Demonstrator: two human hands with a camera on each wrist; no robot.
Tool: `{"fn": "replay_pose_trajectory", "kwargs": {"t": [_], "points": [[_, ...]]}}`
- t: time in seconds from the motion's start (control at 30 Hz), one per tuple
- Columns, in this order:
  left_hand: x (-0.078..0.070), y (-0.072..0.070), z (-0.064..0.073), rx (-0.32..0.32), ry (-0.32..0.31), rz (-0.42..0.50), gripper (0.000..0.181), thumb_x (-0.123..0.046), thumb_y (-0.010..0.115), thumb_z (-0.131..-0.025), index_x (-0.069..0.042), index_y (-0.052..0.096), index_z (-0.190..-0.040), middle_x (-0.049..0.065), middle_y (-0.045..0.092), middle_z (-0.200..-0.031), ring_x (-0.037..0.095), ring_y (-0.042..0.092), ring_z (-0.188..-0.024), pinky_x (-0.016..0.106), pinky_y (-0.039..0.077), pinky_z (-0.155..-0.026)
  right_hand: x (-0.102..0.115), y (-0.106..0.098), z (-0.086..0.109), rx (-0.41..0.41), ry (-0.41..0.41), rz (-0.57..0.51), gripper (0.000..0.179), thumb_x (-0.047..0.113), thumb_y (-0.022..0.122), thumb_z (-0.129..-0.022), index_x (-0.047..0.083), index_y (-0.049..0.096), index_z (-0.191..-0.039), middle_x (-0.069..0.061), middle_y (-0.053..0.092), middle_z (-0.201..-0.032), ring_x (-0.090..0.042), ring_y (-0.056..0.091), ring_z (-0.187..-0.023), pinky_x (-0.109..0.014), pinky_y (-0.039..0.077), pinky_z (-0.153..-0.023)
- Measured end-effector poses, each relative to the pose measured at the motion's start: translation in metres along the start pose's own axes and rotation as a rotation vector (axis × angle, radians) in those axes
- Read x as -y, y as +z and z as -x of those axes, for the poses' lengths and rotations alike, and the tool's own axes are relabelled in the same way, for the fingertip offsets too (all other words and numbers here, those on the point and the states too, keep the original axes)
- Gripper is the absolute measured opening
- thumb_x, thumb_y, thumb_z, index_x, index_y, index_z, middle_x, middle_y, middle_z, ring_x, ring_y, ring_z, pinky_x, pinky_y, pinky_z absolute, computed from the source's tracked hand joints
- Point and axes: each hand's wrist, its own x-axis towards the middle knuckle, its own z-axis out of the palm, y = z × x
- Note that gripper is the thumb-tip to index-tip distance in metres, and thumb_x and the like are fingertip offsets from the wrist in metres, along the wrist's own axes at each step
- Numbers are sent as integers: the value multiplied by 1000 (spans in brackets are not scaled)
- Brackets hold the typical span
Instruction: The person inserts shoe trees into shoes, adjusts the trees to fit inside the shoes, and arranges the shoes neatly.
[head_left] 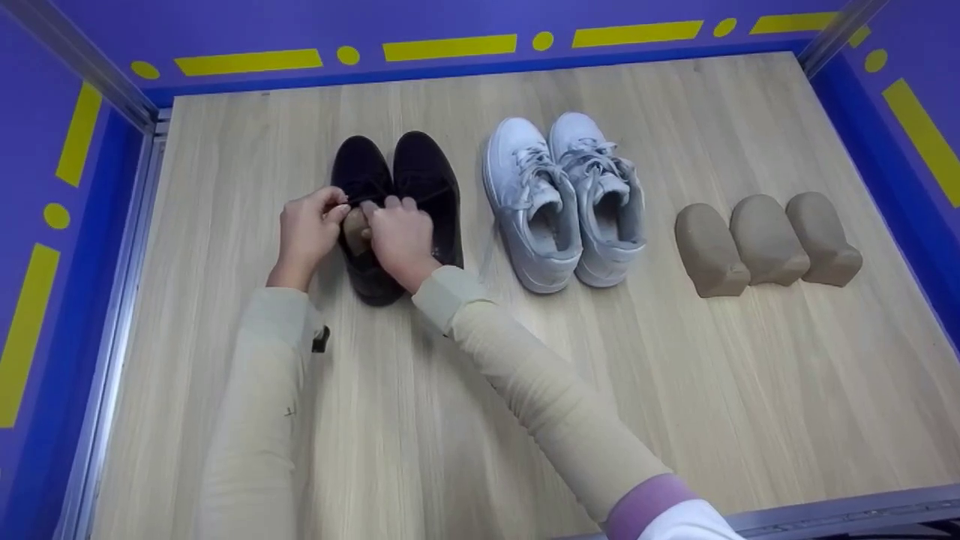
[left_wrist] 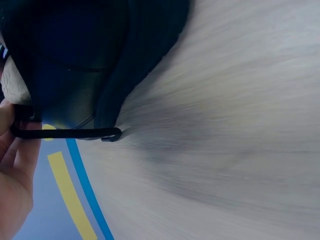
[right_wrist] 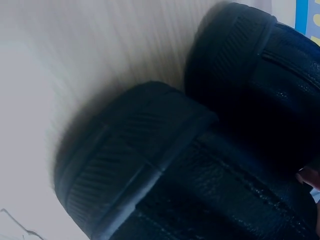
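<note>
My left hand [head_left: 309, 231] pinches a black shoelace [left_wrist: 65, 133] at the left side of the left black shoe [head_left: 360, 169]; the lace's loose length ends in a small loop. A tan shoe insert [head_left: 356, 231] shows in that shoe's opening, its front part hidden inside. My right hand [head_left: 403, 234] lies over the opening, bent fingers beside the insert and close to the tongue; I cannot tell what they hold. Alongside stands the right black shoe [head_left: 424, 166]. The right wrist view shows both black heels, with a fingertip [right_wrist: 307, 176] near a collar.
To the right, a pair of white sneakers, left [head_left: 525, 195] and right [head_left: 600, 199], stands with laces on top. Farther right, three more tan inserts [head_left: 769, 236] lie in a row. Blue walls with yellow marks [head_left: 450, 48] border the wooden tabletop [head_left: 450, 450].
</note>
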Motion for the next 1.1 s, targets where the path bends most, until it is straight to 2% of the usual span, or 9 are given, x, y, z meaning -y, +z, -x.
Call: {"fn": "replay_pose_trajectory", "kwargs": {"t": [0.4,0.53,0.73,0.83,0.97,1.1], "points": [[-1,-2,-1,19,-19,22,10,-10,56,-85,-4,60,-91,12,66,-92,25,59,-87,38,42,-79,-4,0,-3,17,33,-73,25,41,52,-83,24,58,-100,-1,62,-92,-20,62,-77,-35,51,-61],[-1,-2,-1,27,-16,47,10,-10,56,-84,-3,61,-91,13,66,-93,26,59,-89,37,42,-80,-7,-2,-5,70,23,-106,25,40,56,-82,24,57,-101,-1,61,-93,-22,62,-79,-37,51,-63],[2,-3,4,37,-18,81,15,-16,58,-84,-7,61,-95,10,65,-96,22,58,-89,34,41,-78,-15,-9,-11,191,-8,-233,24,36,57,-83,23,57,-103,-3,61,-96,-25,62,-86,-39,50,-66],[3,-2,6,39,20,57,25,-21,63,-80,-8,61,-102,10,63,-99,24,56,-87,35,40,-75,-19,-10,-13,231,-26,-296,23,32,56,-83,23,57,-105,-3,62,-93,-23,61,-84,-39,49,-65],[3,1,7,25,92,1,40,-26,67,-77,-11,59,-113,11,60,-110,27,56,-91,40,41,-79,-27,-11,-14,240,-52,-400,28,25,55,-84,21,58,-111,-1,64,-92,-18,60,-78,-34,49,-67],[1,4,7,30,127,-39,43,-26,65,-78,-14,57,-119,12,56,-115,30,55,-95,43,41,-81,-35,-12,-13,232,-94,-496,23,18,54,-84,15,62,-105,0,66,-92,-14,60,-78,-28,47,-71]]}}
